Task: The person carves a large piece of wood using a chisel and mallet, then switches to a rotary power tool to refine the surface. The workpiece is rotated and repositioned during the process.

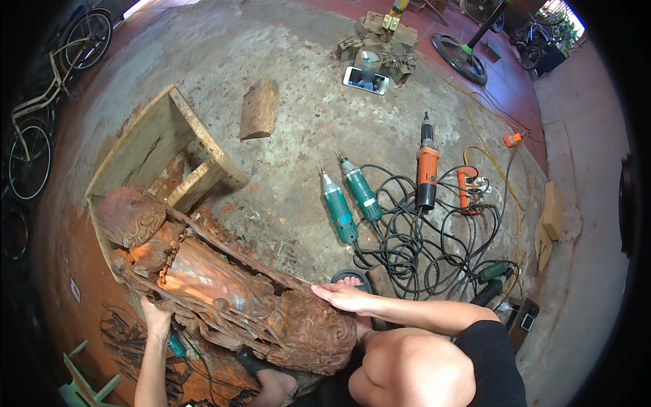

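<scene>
A long reddish-brown wood carving point(217, 281) lies slantwise across the lower left, covered in deep relief, with a smoother, shinier stretch in its middle. Its far left end leans on a wooden stand point(135, 152) made of boards. My left hand point(156, 315) grips the carving's near left edge, its fingers partly hidden behind the wood. On the swirled right end of the carving rests my right hand point(339, 298), fingers stretched out along the upper edge. That end is close to my legs.
Two green die grinders point(339, 207) and an orange-and-black one point(427, 169) lie ahead among tangled black cords point(407, 251). An orange power strip point(468, 190) is to their right. Farther off are a wood block point(259, 108) and a phone point(366, 80). Carving chisels point(129, 346) lie at lower left.
</scene>
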`<state>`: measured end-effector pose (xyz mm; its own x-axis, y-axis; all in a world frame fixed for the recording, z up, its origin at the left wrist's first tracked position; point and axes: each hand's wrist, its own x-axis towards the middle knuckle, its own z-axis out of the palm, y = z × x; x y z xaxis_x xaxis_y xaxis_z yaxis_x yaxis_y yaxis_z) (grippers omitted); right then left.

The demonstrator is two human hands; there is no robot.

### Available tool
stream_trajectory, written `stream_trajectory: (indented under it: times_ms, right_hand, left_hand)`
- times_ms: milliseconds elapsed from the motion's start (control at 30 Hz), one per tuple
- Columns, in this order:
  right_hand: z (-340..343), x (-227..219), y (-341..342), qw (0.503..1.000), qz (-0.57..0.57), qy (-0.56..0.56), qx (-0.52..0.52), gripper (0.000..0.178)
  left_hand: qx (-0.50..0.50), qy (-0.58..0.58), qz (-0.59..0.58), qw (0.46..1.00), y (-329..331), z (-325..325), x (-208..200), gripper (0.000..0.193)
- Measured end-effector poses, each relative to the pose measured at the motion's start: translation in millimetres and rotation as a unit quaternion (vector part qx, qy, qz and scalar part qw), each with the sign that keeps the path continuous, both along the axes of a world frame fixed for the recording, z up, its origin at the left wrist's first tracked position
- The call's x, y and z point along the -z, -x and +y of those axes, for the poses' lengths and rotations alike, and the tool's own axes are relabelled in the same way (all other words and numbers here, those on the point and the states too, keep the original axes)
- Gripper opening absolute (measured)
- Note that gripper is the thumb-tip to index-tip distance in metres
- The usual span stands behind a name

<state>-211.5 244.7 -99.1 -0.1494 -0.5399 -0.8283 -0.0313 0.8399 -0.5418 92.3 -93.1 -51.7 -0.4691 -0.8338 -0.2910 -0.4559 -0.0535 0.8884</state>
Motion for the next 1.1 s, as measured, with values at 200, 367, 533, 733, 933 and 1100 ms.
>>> stream_trajectory:
  times_ms: [200,367,533,733,933,1100]
  right_hand:
    - [9,19,-3,0.998,0.033,0.040,-0.017,0.085]
    - [7,9,1,0.998,0.037,0.025,-0.040,0.089]
    - [4,11,2,0.996,0.056,0.013,-0.070,0.092]
    - [7,25,0,0.993,0.069,0.003,-0.092,0.096]
    - [8,-4,-9,0.991,0.058,0.077,-0.098,0.094]
    - [2,-21,-16,0.986,0.063,0.078,-0.133,0.101]
  left_hand:
    - [0.031,0.018,-0.045,0.998,-10,-17,1,0.040]
    - [-0.102,-0.158,0.083,0.979,-21,-9,-66,0.048]
    - [-0.038,-0.157,0.038,0.986,-17,-2,-102,0.052]
    - [-0.102,-0.170,0.006,0.980,21,26,-98,0.034]
    - [-0.137,-0.201,0.036,0.969,-21,13,-71,0.031]
    - [-0.120,-0.258,0.099,0.953,-53,5,-25,0.027]
